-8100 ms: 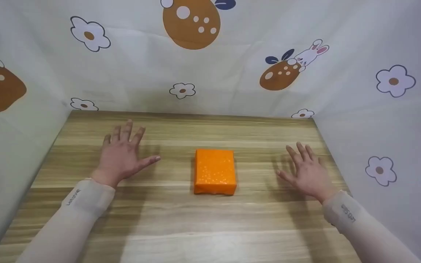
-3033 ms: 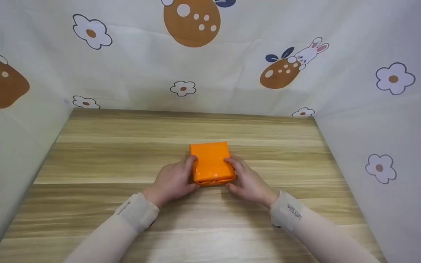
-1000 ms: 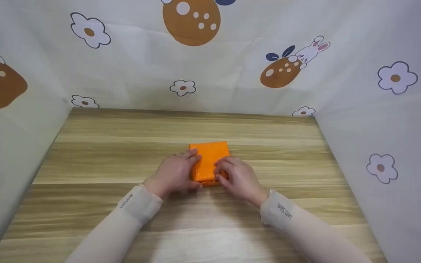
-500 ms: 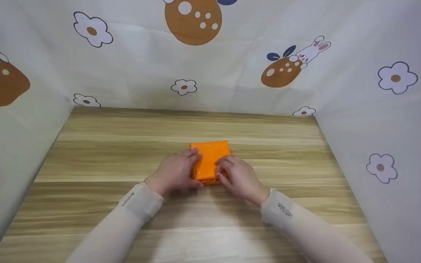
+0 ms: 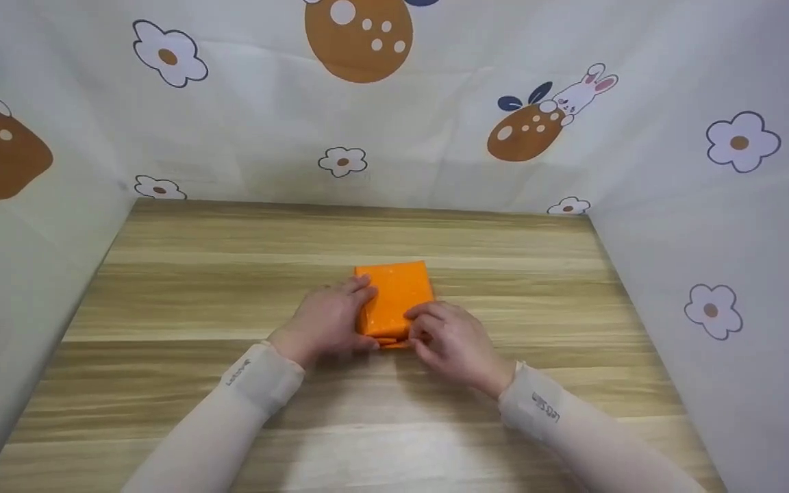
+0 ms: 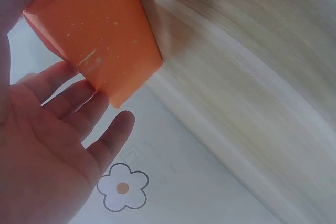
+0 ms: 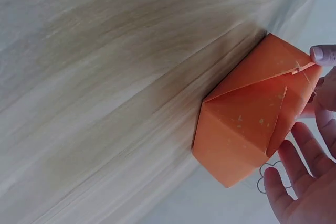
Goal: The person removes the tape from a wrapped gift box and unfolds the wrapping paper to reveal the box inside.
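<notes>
Parcel (image 5: 393, 291) sits mid-frame; your left hand (image 5: 326, 320) grips its left side, right hand (image 5: 461, 346) pinches lower-right corner. Likely step: working end fold (image 7: 260, 74); next calls for firm left hold.

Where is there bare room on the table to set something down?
Bare wooden tabletop stretches left of the left hand, right of the right hand, beyond the orange wrapped box to the printed fabric wall, and between the forearms. It's crowded at the box, where both hands touch it.
</notes>
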Tool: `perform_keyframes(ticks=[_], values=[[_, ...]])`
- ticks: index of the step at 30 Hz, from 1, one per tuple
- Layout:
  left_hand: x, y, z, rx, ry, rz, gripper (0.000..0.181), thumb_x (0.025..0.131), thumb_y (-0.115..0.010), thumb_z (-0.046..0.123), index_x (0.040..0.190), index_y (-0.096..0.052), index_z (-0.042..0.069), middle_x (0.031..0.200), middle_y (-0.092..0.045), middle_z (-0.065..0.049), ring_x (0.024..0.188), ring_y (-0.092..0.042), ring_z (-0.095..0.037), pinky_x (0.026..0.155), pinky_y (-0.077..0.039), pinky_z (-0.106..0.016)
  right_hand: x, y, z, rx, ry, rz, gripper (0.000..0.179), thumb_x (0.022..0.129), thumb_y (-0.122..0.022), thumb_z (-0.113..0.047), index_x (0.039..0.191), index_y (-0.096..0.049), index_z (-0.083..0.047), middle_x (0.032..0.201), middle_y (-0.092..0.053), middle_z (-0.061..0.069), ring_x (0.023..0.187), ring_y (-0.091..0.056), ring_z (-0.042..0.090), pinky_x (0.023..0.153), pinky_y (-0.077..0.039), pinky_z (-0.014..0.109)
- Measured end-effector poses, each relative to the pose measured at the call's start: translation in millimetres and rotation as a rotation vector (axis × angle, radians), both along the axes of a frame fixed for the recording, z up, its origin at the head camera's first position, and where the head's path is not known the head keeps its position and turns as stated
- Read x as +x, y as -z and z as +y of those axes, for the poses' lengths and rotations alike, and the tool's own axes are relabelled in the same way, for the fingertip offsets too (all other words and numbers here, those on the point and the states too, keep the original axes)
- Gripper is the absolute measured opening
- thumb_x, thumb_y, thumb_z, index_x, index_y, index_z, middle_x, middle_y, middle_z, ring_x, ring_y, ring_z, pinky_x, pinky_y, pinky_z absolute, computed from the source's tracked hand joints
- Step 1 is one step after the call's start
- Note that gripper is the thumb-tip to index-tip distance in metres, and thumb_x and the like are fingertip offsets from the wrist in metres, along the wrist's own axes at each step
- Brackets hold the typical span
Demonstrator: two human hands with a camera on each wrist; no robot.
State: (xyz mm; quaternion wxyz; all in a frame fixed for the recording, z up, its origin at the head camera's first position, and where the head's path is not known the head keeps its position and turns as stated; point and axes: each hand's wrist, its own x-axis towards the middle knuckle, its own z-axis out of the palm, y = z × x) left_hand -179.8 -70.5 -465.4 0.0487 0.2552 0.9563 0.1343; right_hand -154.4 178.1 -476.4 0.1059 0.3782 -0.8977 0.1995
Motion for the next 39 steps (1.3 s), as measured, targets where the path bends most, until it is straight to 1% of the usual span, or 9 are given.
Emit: perform_keyframes(ticks=[3,7,10,14,20,25,30,35,39], values=[[-0.2,-0.3,0.7,-0.007,-0.008,-0.011,0.091,0.076,-0.079,0.059,0.146,-0.051,0.008,0.155,-0.04,-0.01,0.136,-0.044,-0.031,0.107,-0.039,-0.051,0.5,-1.6,2.5,-0.033,-0.011,0.02,0.009,0.087,-0.076,-0.019,0.089,-0.068,-0.018,0.117,-0.066,-0.003,0.109,-0.06,0.016,0.096,-0.047,0.039],[-0.4,-1.2,1.1,-0.012,-0.012,-0.015,0.091,0.075,-0.08,0.059,0.145,-0.051,0.009,0.154,-0.041,-0.01,0.136,-0.044,-0.032,0.107,-0.038,-0.052,0.9,-3.2,4.4,-0.018,0.021,0.012,0.018,0.088,-0.076,-0.022,0.103,-0.069,-0.016,0.119,-0.065,-0.003,0.11,-0.06,0.017,0.097,-0.047,0.039],[-0.4,-1.2,0.9,-0.015,-0.009,-0.007,0.09,0.075,-0.08,0.059,0.145,-0.052,0.009,0.154,-0.041,-0.01,0.136,-0.044,-0.031,0.107,-0.038,-0.052,2.0,-3.4,4.0,0.053,0.073,-0.017,0.033,0.089,-0.074,-0.027,0.118,-0.066,-0.016,0.128,-0.061,-0.001,0.116,-0.057,0.02,0.101,-0.045,0.042],[-0.1,-0.7,0.5,-0.015,-0.006,-0.004,0.09,0.076,-0.079,0.059,0.145,-0.052,0.009,0.154,-0.041,-0.01,0.136,-0.043,-0.032,0.107,-0.038,-0.052,3.2,-2.2,-0.6,0.17,0.119,-0.023,0.047,0.088,-0.074,-0.035,0.129,-0.062,-0.017,0.138,-0.054,0.002,0.124,-0.052,0.024,0.106,-0.04,0.045],[0.5,0.2,1.2,-0.022,-0.007,0.0,0.089,0.078,-0.076,0.06,0.146,-0.05,0.008,0.155,-0.04,-0.011,0.138,-0.042,-0.032,0.108,-0.037,-0.053,0.5,3.7,-15.4,0.295,0.151,0.079,0.065,0.086,-0.073,-0.051,0.138,-0.057,-0.016,0.14,-0.054,0.007,0.125,-0.05,0.029,0.101,-0.044,0.048],[0.7,1.9,2.1,-0.035,-0.01,0.003,0.09,0.079,-0.075,0.061,0.147,-0.048,0.008,0.156,-0.038,-0.011,0.139,-0.039,-0.032,0.108,-0.036,-0.054,-2.1,9.8,-24.0,0.348,0.183,0.195,0.058,0.089,-0.071,-0.051,0.133,-0.058,-0.016,0.132,-0.057,0.008,0.117,-0.054,0.029,0.089,-0.052,0.044],[1.1,3.9,0.7,-0.015,0.008,0.022,0.094,0.077,-0.075,0.064,0.147,-0.048,0.007,0.154,-0.04,-0.012,0.139,-0.038,-0.033,0.109,-0.035,-0.054,-3.4,12.2,-25.4,0.361,0.185,0.259,0.05,0.09,-0.071,-0.046,0.128,-0.06,-0.016,0.127,-0.059,0.007,0.111,-0.056,0.029,0.081,-0.056,0.041],[1.1,3.3,-4.4,0.014,0.074,0.084,0.091,0.074,-0.08,0.061,0.141,-0.055,0.005,0.144,-0.049,-0.013,0.132,-0.044,-0.034,0.106,-0.039,-0.05,-6.7,10.2,-22.7,0.366,0.161,0.281,0.047,0.089,-0.073,-0.042,0.126,-0.062,-0.015,0.127,-0.061,0.007,0.112,-0.058,0.029,0.088,-0.054,0.043],[-1.6,0.9,-9.4,0.028,0.106,0.116,0.069,0.077,-0.084,0.041,0.133,-0.063,0.007,0.131,-0.056,-0.011,0.121,-0.05,-0.031,0.104,-0.042,-0.047,-10.3,9.1,-18.0,0.352,0.131,0.261,0.047,0.087,-0.075,-0.035,0.127,-0.063,-0.014,0.132,-0.06,0.008,0.117,-0.057,0.029,0.096,-0.05,0.043]])
